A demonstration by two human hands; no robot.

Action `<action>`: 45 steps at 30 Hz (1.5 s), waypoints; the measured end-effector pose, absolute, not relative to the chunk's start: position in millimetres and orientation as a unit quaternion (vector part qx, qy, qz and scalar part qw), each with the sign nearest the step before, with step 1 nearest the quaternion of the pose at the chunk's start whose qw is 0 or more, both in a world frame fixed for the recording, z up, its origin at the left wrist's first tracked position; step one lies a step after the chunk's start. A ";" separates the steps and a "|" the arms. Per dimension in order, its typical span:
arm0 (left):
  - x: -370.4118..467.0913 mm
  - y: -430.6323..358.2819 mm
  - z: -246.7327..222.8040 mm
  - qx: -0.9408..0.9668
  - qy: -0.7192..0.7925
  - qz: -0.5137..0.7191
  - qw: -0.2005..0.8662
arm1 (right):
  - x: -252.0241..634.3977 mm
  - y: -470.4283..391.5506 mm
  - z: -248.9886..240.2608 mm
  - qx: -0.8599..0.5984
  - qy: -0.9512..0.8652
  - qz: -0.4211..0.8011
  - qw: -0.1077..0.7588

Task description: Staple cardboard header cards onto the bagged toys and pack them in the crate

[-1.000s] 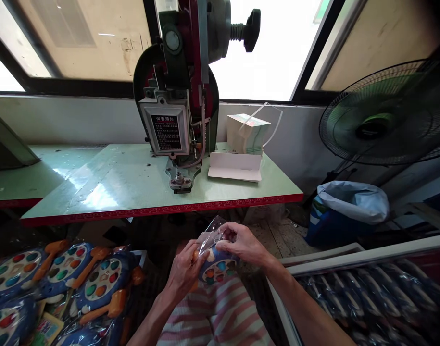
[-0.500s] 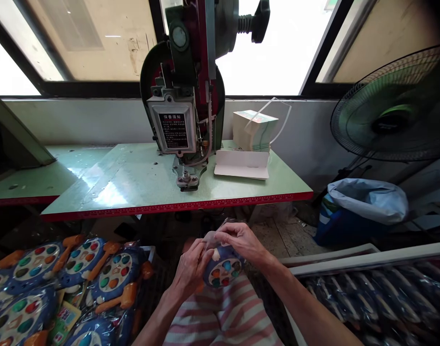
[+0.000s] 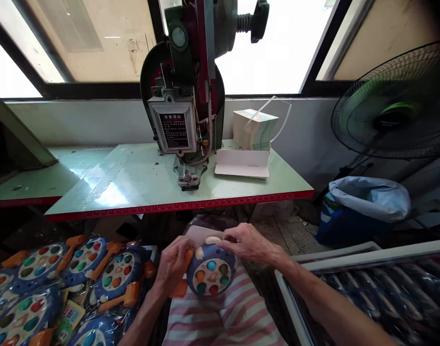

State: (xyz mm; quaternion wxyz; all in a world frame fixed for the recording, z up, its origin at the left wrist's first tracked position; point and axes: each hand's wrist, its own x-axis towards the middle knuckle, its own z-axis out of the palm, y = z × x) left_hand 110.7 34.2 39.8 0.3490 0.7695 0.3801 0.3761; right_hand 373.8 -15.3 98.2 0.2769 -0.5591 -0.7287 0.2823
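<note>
A round blue toy [image 3: 211, 271] with a cream face and coloured knobs lies over the striped clothing on my lap. My left hand [image 3: 173, 262] is closed at its left side, round an orange mallet [image 3: 181, 288] whose head shows below my fingers. At the toy's upper right edge, my right hand [image 3: 246, 242] pinches the rim or the clear bag; which of them is hard to tell. A pale card [image 3: 201, 234] and clear plastic [image 3: 214, 222] extend beyond the toy, between my hands.
Bagged blue toys [image 3: 115, 274] with orange mallets fill the left side. A machine [image 3: 185, 120] stands on the green table [image 3: 140, 178], beside folded card [image 3: 241, 166]. At right are a fan [image 3: 389, 115], a lined bag [image 3: 367, 202] and a crate [image 3: 349, 262] of wrapped items.
My hands have moved apart, my left one going left. The toy has shifted left and turned more face-up, and the mallet, pale card and plastic show more.
</note>
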 end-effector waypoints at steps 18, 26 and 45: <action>75.4 32.5 28.5 0.599 0.539 0.419 0.418 | 402.2 -4.4 49.1 -0.532 -0.561 0.425 0.471; 51.7 22.5 6.5 0.513 0.553 0.423 0.503 | 346.6 -3.1 33.7 -0.587 -0.548 0.207 0.559; 50.8 35.6 43.5 0.465 0.609 0.536 0.355 | 297.8 31.6 23.4 -0.649 -0.520 0.084 0.548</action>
